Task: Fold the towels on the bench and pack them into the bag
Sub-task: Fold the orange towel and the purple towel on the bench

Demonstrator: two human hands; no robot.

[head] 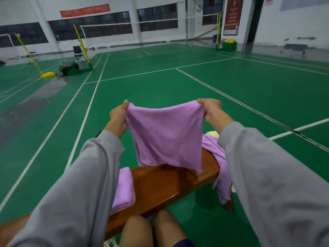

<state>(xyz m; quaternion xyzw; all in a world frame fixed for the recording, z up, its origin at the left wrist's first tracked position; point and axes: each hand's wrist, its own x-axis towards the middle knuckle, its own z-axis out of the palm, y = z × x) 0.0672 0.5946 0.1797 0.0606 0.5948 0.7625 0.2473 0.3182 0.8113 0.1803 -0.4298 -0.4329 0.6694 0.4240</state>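
A purple towel (164, 136) hangs spread in the air above the brown wooden bench (160, 186). My left hand (118, 116) pinches its upper left corner and my right hand (212, 110) pinches its upper right corner. A folded purple towel (123, 188) lies on the bench to the left, partly behind my left sleeve. Another purple towel (219, 166) lies crumpled over the bench's right end, with a pale yellow towel (212, 134) peeking out behind it. No bag can be made out.
The bench stands on a green badminton court floor (178, 90) with white lines. My bare knees (153, 229) are just in front of the bench. Far off at the left stand yellow net posts (82, 45), a chair (78, 52) and a dark bag (68, 67).
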